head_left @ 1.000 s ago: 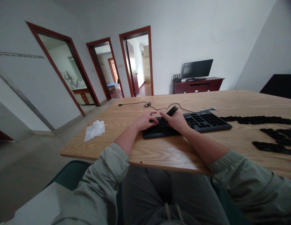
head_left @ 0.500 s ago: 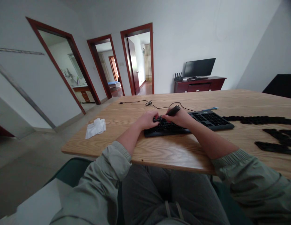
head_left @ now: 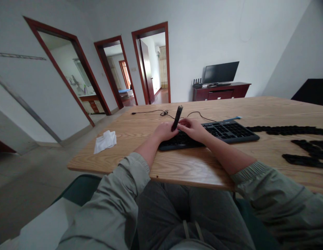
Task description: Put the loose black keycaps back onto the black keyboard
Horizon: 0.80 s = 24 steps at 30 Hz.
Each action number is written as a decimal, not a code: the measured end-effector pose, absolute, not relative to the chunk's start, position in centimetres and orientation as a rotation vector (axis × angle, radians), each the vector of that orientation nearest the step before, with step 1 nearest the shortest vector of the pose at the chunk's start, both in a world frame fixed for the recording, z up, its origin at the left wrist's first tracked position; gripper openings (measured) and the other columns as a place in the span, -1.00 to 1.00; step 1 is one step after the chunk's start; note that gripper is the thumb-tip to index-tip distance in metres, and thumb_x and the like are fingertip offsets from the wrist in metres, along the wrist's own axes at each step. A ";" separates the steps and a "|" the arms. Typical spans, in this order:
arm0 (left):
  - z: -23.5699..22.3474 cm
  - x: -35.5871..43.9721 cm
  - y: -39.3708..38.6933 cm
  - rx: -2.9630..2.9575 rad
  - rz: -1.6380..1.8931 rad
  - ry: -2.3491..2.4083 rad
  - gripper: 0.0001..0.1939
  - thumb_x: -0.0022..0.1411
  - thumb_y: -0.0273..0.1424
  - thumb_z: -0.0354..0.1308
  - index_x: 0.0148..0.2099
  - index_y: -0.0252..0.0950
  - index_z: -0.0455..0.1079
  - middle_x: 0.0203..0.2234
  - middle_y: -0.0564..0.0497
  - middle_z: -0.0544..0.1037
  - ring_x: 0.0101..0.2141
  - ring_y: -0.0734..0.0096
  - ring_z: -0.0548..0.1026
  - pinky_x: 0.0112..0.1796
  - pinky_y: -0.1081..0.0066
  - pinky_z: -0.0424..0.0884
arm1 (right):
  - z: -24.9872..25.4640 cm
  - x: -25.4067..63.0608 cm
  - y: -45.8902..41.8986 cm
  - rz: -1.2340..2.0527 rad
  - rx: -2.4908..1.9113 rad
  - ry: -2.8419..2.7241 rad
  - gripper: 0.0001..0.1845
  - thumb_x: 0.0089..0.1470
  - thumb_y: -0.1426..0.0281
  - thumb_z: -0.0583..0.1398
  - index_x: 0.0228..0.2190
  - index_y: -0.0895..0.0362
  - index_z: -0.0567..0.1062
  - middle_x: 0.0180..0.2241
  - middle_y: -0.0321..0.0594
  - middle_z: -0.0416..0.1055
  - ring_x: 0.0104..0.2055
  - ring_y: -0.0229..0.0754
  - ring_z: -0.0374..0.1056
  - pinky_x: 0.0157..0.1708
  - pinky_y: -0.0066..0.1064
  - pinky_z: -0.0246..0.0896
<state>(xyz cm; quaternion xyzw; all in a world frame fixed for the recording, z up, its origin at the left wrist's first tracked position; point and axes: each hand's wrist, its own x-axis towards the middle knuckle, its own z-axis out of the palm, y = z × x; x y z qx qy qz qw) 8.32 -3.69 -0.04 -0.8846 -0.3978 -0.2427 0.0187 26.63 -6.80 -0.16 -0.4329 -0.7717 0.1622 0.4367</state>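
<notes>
A black keyboard (head_left: 230,131) lies on the wooden table under both my hands. My left hand (head_left: 165,132) is closed around the lower end of a black stick-shaped tool (head_left: 178,116), which stands nearly upright above the keys. Just to the right, my right hand (head_left: 194,129) is over the keyboard, its thumb and fingers bent together close to the left fingertips. Whatever sits between the right fingertips is too small to make out. Both hands hide much of the keyboard's left half.
Rows of small black pieces (head_left: 294,130) lie on the right of the table (head_left: 192,166). A thin blue tool (head_left: 232,118) rests behind the keyboard, near its black cable (head_left: 148,111). On the left is a crumpled white cloth (head_left: 105,141).
The black tool, earlier slanting to the right in my right hand, now stands nearly upright in my left. My right hand has shifted slightly left, closer to the left hand.
</notes>
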 end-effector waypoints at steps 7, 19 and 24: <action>-0.8 8.1 -3.3 -2.712 -0.840 -1.393 -0.66 0.29 -0.19 -0.01 -0.21 -0.33 0.46 -0.35 -0.11 0.57 -0.35 0.26 0.49 -0.28 0.31 0.39 | -1.2 26.8 -8.1 0.048 -1.149 -2.358 -0.61 0.04 0.40 0.12 -0.12 0.14 0.58 -0.46 -0.24 0.47 -0.44 -0.19 0.31 -0.34 -0.36 0.12; -1.0 7.7 -2.9 -2.801 -0.990 -1.381 -0.64 0.33 -0.24 -0.11 -0.21 -0.35 0.45 -0.36 -0.09 0.56 -0.37 0.30 0.46 -0.32 0.34 0.34 | -1.2 26.2 -8.5 -0.200 -1.232 -2.547 -0.52 0.24 0.21 0.02 0.11 0.03 0.47 -0.28 -0.10 0.49 -0.18 -0.05 0.40 -0.14 -0.26 0.04; -1.0 7.7 -3.0 -2.814 -1.035 -1.395 -0.64 0.34 -0.25 -0.12 -0.21 -0.34 0.44 -0.36 -0.09 0.56 -0.38 0.31 0.46 -0.33 0.35 0.34 | -1.3 26.2 -8.3 -0.160 -1.247 -2.536 -0.52 0.23 0.24 0.03 0.12 0.00 0.46 -0.24 -0.11 0.49 -0.16 -0.04 0.40 -0.11 -0.23 0.05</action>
